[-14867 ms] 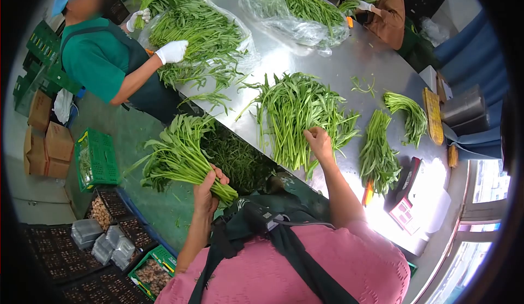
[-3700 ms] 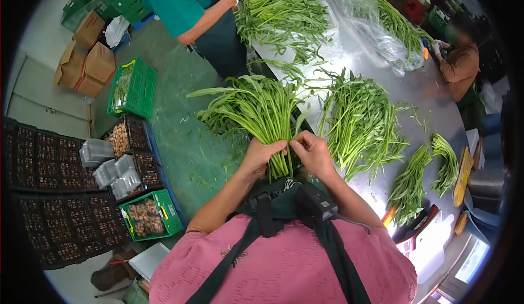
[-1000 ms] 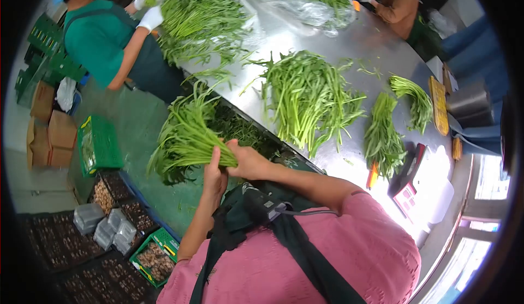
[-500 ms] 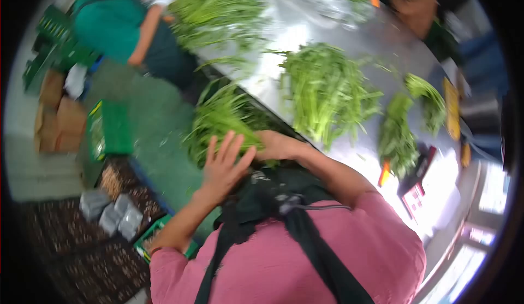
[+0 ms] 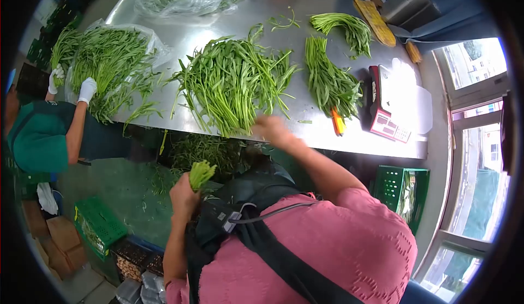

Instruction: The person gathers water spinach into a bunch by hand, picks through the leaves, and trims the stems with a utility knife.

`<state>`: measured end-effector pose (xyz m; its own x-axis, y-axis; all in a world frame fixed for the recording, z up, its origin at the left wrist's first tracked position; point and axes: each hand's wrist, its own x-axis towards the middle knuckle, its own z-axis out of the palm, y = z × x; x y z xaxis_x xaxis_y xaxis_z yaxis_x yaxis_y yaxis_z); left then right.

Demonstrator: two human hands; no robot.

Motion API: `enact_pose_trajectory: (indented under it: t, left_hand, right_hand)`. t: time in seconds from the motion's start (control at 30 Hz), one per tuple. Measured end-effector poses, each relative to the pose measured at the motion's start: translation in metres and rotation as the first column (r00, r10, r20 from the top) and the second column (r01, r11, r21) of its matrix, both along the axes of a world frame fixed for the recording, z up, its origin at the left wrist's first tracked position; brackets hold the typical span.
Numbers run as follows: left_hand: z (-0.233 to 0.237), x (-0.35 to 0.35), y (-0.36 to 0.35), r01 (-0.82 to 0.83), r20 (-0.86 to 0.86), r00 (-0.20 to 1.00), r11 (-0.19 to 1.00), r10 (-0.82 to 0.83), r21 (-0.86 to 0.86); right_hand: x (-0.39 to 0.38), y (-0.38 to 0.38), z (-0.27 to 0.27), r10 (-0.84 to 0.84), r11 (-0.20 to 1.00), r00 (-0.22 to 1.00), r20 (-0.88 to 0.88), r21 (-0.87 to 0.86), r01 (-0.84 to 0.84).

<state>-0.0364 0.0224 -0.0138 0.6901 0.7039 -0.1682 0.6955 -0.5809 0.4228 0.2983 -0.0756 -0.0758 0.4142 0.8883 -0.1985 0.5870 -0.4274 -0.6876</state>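
Note:
My left hand is closed around a bunch of water spinach stems, held upright in front of my apron, cut ends on top. The bunch's lower part is hidden behind my hand. My right hand, smeared by motion, is at the table's near edge, right by the stem ends of a large loose pile of water spinach. Its fingers are too blurred to read. To the right of that pile lie two neater bunches of water spinach, one straight and one curved.
The metal table also carries an orange-handled tool, a red scale and a yellow pad. At left, a gloved co-worker handles more greens. Loose greens lie below the table edge. Green crates stand both sides.
My hands, together on a bunch of greens before, are now apart: the left holds stems near my body, the right has moved to the pile. My view has turned right.

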Motion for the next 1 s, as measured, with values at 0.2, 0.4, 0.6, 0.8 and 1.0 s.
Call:
enact_pose_trajectory:
  t: [0.2,0.4,0.6,0.8,1.0]
  left_hand:
    - [-0.030,-0.028,0.033,-0.219,0.305,0.903,0.934,0.304,-0.282]
    - [-0.033,-0.036,0.052,-0.229,0.332,0.879,0.914,0.342,-0.335]
    - [-0.048,-0.054,0.067,-0.165,0.358,0.822,0.786,0.443,-0.595]
    - [-0.057,-0.069,0.072,-0.203,0.349,0.731,0.675,0.586,-0.709]
    - [-0.039,-0.054,0.067,-0.443,0.156,0.822,0.788,0.547,-0.428]
  right_hand:
    - [0.170,-0.187,-0.066,-0.357,0.810,0.685,0.635,-0.154,0.566]
    - [0.163,-0.198,-0.041,-0.373,0.878,0.721,0.584,-0.029,0.478]
    - [0.123,-0.196,-0.036,-0.543,0.765,0.839,0.030,-0.393,0.510]
    - [0.004,-0.178,-0.029,-0.278,0.960,0.923,-0.268,-0.110,0.257]
    - [-0.071,-0.023,0.045,0.251,0.962,0.965,-0.072,0.134,-0.239]
